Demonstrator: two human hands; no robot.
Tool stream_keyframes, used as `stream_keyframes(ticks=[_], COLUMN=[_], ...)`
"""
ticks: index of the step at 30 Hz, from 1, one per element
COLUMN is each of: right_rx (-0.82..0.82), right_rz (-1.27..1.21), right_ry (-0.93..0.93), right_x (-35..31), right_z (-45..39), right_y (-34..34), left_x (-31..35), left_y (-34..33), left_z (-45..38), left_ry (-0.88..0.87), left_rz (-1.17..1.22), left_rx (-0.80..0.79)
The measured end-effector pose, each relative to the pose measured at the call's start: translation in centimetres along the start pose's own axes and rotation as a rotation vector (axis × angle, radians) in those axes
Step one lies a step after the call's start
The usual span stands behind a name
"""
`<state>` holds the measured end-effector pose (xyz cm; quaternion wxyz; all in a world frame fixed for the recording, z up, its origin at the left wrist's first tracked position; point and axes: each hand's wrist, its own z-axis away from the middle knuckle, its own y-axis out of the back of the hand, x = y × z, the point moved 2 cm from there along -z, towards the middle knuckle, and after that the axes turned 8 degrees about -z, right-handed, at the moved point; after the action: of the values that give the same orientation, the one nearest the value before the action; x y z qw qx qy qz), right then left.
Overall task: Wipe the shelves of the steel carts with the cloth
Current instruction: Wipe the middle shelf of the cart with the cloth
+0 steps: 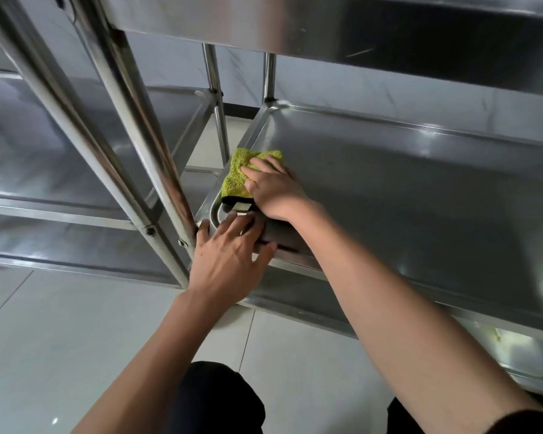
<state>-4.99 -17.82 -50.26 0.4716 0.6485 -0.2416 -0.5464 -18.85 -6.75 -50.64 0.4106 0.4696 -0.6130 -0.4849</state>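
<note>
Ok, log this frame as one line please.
step: wiping middle shelf | right hand: pressing green cloth at left edge | left hand: bracing front corner | rest of shelf: not yet covered

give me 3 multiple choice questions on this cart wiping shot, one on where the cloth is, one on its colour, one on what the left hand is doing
1. Where does the cloth lie?
A. on the floor tiles
B. on the middle shelf of the right cart, near its left front corner
C. draped over a cart post

2. What colour is the cloth's fluffy face?
A. yellow-green
B. red
C. white

3. What is the left hand doing?
A. hanging idle away from the cart
B. holding a spray bottle
C. resting on the shelf's front rim by the corner, fingers straight

Answers:
1. B, the right hand presses the cloth flat on that shelf beside the left rim.
2. A, the pile showing past the fingers is yellow-green, with a dark edge and a label at its near end.
3. C, its fingers lie spread over the rim and hold nothing.
</note>
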Motion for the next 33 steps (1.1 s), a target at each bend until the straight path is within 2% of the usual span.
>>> stream_keyframes(ticks=[6, 11, 13, 16, 18, 24, 29, 33], right_rx=[0.061, 0.151, 0.189, 0.247, 0.282, 0.354, 0.409, 0.431], right_rz=[0.049, 0.051, 0.050, 0.043, 0.043, 0.029, 0.072, 0.105], right_ry=[-0.090, -0.117, -0.133, -0.176, -0.193, -0.237, -0.330, -0.380], right_x=[5.1, 9.6, 10.9, 12.8, 14.0, 17.7, 21.2, 23.3], right_z=[3.5, 7.4, 8.8, 10.8, 12.3, 16.5, 19.7, 20.5], right_y=[1.9, 4.2, 4.9, 5.9, 6.7, 9.3, 10.9, 12.0], left_x=[1.0, 2.3, 3.4, 6.4, 8.9, 13.5, 13.8, 12.7], left_y=[0.8, 2.0, 2.3, 2.3, 2.3, 1.2, 0.3, 0.0], left_z=[-0.5, -2.5, -3.5, -5.3, -6.4, -8.3, -9.0, -9.9], left_ry=[0.055, 0.107, 0.080, -0.071, -0.112, -0.133, -0.109, -0.097], left_rz=[0.007, -0.063, -0.070, -0.004, 0.007, 0.038, 0.049, 0.021], left_rx=[-0.011, -0.169, -0.148, -0.141, -0.152, -0.164, -0.203, -0.132])
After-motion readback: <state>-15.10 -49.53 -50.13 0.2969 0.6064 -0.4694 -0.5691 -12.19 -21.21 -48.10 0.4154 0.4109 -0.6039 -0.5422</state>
